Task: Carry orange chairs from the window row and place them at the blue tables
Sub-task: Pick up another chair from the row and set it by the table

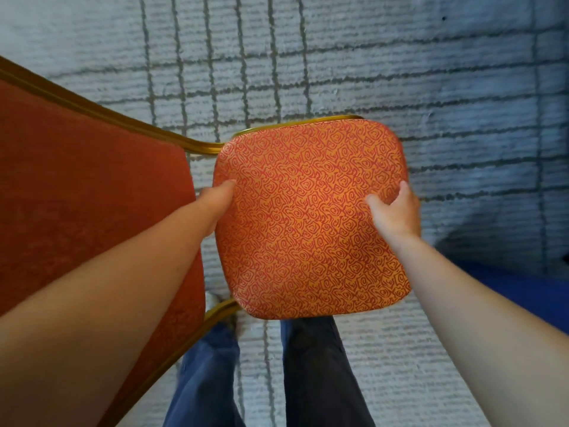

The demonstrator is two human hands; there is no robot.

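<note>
You gripped the orange chair point(308, 217) by its cushion's 2 side edges, left hand point(219, 208) and right hand point(397, 214) curled round, over grey carpet point(400, 72); likely bulky, padding soft, frame stiff.

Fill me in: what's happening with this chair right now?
A person holds the orange chair by its patterned seat. The left hand grips the seat's left edge and the right hand its right edge, thumbs on top. The backrest points to the person's left. Grey carpet lies below, and a blue surface shows at the right edge.
</note>
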